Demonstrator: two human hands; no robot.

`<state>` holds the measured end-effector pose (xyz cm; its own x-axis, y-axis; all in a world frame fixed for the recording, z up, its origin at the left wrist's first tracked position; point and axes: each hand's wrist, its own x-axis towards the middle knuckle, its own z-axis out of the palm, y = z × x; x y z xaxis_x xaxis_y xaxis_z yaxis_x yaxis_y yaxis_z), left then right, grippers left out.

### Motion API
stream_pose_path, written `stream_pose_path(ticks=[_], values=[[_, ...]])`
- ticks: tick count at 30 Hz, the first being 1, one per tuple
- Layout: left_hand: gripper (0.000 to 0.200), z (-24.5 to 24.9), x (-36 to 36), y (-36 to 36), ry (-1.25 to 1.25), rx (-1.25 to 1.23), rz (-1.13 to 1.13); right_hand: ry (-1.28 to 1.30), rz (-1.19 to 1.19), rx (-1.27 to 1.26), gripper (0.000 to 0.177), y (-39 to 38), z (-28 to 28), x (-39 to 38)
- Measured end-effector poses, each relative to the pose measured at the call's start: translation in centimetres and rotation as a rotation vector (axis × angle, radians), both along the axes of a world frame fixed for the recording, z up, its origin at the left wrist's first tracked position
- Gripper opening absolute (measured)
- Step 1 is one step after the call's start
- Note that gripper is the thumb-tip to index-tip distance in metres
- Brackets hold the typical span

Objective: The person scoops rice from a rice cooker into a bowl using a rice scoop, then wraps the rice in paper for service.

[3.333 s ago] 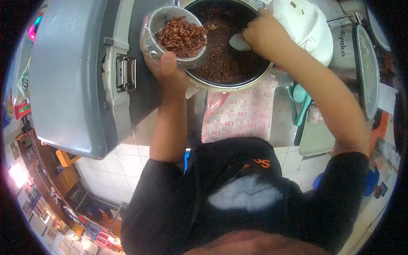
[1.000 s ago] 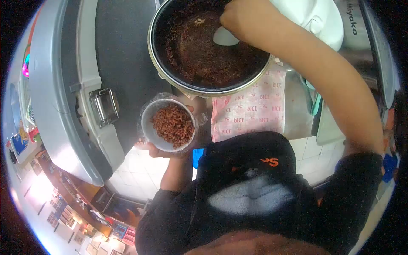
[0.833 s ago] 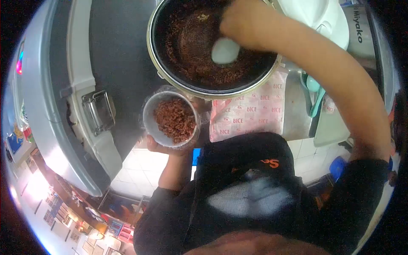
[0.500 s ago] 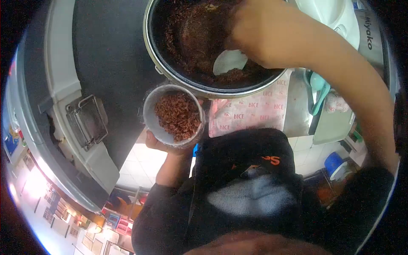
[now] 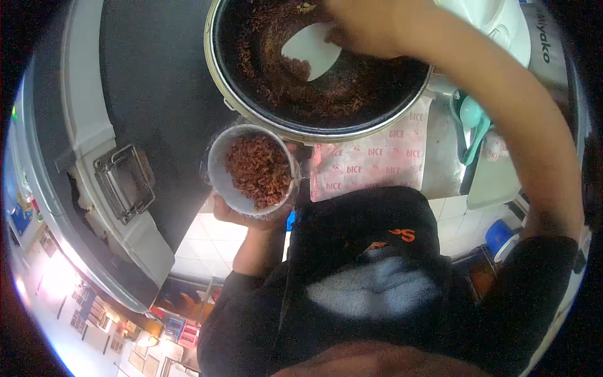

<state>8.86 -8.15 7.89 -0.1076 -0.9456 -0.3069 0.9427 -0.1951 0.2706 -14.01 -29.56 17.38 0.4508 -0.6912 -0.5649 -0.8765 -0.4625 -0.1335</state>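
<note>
My left hand (image 5: pixel 242 218) is closed around a white bowl (image 5: pixel 221 164) from below, thumb along its outer side. Clear plastic film lines the bowl, and reddish-brown cooked rice (image 5: pixel 257 173) partly fills it. Beyond the bowl stands a large round rice cooker pot (image 5: pixel 301 133) with a dark inside and bits of the same rice on its bottom and walls. My right hand (image 5: pixel 367 28) reaches into the pot, closed on a white rice paddle (image 5: pixel 320 53). A small clump of rice clings to the paddle's edge. The paddle's handle is hidden by the hand.
Pink-and-white printed paper (image 5: pixel 377 163) lies on the metal counter below the pot. To the right are teal spoons (image 5: pixel 472 119), a pale green tray (image 5: pixel 493 179) and a white cooker lid (image 5: pixel 483 25). A white latched appliance (image 5: pixel 122 182) borders the dark surface on the left.
The paddle has moved up and left inside the pot, now showing more of its blade. My right hand has shifted upward with it. The bowl in my left hand has barely moved.
</note>
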Motion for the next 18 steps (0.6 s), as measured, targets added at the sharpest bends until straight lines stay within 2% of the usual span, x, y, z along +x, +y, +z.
stream_pose_path(ticks=[2,3,5,6,10,12,14,16,18], values=[[0.104,0.4,-0.1,-0.1,0.000,0.013,0.004,0.064,0.121,-0.165,0.025,1.2,-2.4,1.0],[0.104,0.7,-0.4,-0.2,0.007,0.025,0.024,0.061,0.116,-0.166,0.025,1.8,-3.3,1.4],[0.104,0.7,-0.5,-0.2,0.015,0.044,0.040,-0.153,0.071,-0.232,0.018,2.8,-4.5,1.9],[0.105,0.7,-0.5,-0.2,0.016,0.012,0.029,-0.216,0.061,-0.185,0.021,2.6,-4.6,1.8],[0.106,0.5,-0.4,-0.1,0.010,-0.001,0.020,-0.256,0.036,-0.173,0.023,3.1,-2.7,0.9],[0.107,0.6,-0.2,-0.1,0.035,0.002,0.010,-0.488,0.014,-0.129,0.024,2.9,-1.7,-0.2],[0.107,1.0,-0.3,-0.2,0.056,0.003,-0.001,-0.548,0.015,-0.163,0.024,3.6,0.2,-1.2],[0.097,2.1,-1.3,-0.5,-0.198,0.170,0.108,-0.607,0.015,-0.196,0.024,3.7,0.8,-1.5],[0.097,2.3,-1.5,-0.6,-0.198,0.150,0.109,-0.681,-0.088,-0.066,0.025,2.9,0.4,-1.4]])
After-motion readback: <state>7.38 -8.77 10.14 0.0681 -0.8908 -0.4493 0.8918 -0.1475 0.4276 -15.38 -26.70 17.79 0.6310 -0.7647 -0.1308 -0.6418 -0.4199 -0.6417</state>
